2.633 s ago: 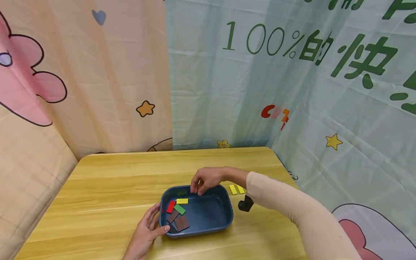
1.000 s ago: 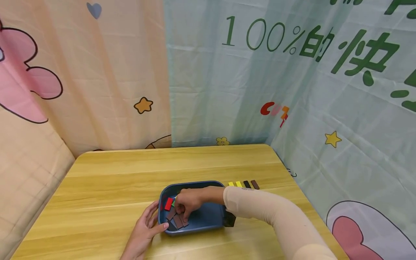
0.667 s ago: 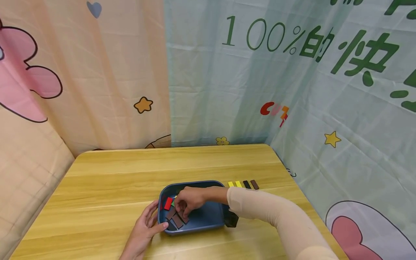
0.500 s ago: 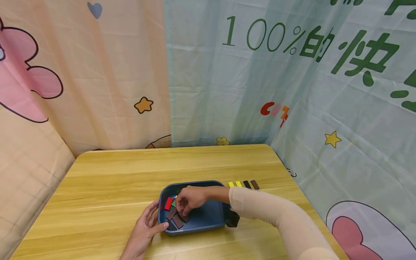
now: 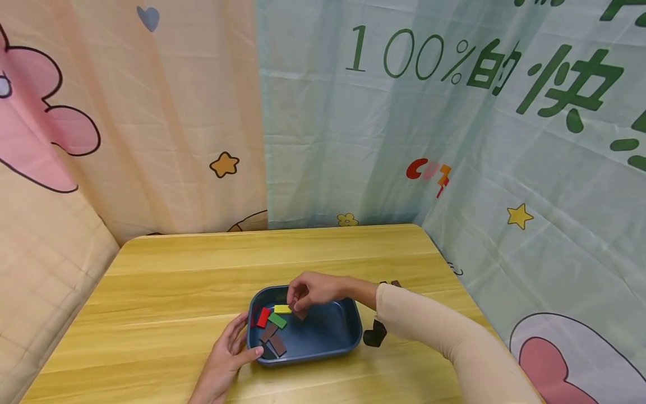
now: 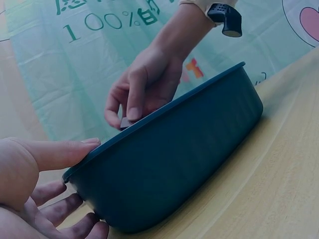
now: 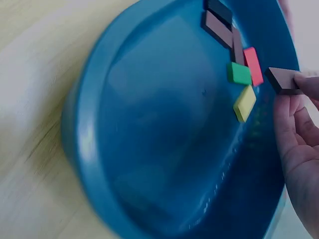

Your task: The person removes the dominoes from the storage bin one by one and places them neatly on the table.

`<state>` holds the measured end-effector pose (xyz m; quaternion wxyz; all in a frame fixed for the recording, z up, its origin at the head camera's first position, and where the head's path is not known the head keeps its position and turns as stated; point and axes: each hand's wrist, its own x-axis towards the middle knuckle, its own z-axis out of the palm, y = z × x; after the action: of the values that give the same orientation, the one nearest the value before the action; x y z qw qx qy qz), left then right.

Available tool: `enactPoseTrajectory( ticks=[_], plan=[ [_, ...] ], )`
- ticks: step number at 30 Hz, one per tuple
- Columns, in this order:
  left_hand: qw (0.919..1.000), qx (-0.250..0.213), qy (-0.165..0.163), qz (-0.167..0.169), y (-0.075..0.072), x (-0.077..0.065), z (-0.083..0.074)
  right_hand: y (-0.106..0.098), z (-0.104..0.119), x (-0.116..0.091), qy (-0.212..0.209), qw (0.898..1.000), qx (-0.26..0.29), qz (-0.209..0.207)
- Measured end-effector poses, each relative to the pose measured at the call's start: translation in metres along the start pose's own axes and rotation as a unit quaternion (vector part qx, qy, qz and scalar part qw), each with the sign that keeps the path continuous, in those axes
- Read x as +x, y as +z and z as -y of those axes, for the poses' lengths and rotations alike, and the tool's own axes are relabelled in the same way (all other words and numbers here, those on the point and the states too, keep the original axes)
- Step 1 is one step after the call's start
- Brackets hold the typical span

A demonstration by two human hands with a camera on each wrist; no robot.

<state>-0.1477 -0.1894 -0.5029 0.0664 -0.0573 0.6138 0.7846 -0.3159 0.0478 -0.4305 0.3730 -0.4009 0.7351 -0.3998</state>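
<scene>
My left hand [image 5: 222, 354] grips the left end of a dark blue tub [image 5: 330, 331]; in the left wrist view its thumb lies on the rim and its fingers are against the outer wall. Over the tub's back half, my right hand [image 5: 320, 287] pinches a flat brown block [image 7: 285, 80] between thumb and fingers. It is lifted above the other blocks. Inside the tub's left part lie a red block [image 5: 263, 317], a green block [image 5: 277, 320], a yellow block [image 5: 282, 308], two brown blocks [image 5: 277, 344] and a black one [image 7: 219, 12].
The tub stands on a wooden table [image 5: 166, 297]. Right of it, a brown block [image 5: 396, 284] and a black one peek out behind my right sleeve [image 5: 439, 331], which covers that area. A black device [image 5: 375, 334] hangs at my right wrist. Printed curtains [image 5: 323, 140] rise behind the table.
My right hand came down onto the brown blocks in the tub, took one, and has risen with it toward the back and right. The left hand keeps its grip on the tub.
</scene>
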Motion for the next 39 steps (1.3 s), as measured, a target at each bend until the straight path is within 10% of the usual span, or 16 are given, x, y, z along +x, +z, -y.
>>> enactPoseTrajectory(
  ticks=[24, 39],
  plan=[
    [0.9999, 0.011, 0.004, -0.010, 0.002, -0.003, 0.000, -0.043, -0.026, -0.092, 0.023, 0.986, 0.034, -0.164],
    [0.9996, 0.025, 0.009, -0.008, 0.003, -0.003, -0.002, -0.039, -0.081, -0.150, 0.054, 0.963, 0.106, -0.240]
  ],
)
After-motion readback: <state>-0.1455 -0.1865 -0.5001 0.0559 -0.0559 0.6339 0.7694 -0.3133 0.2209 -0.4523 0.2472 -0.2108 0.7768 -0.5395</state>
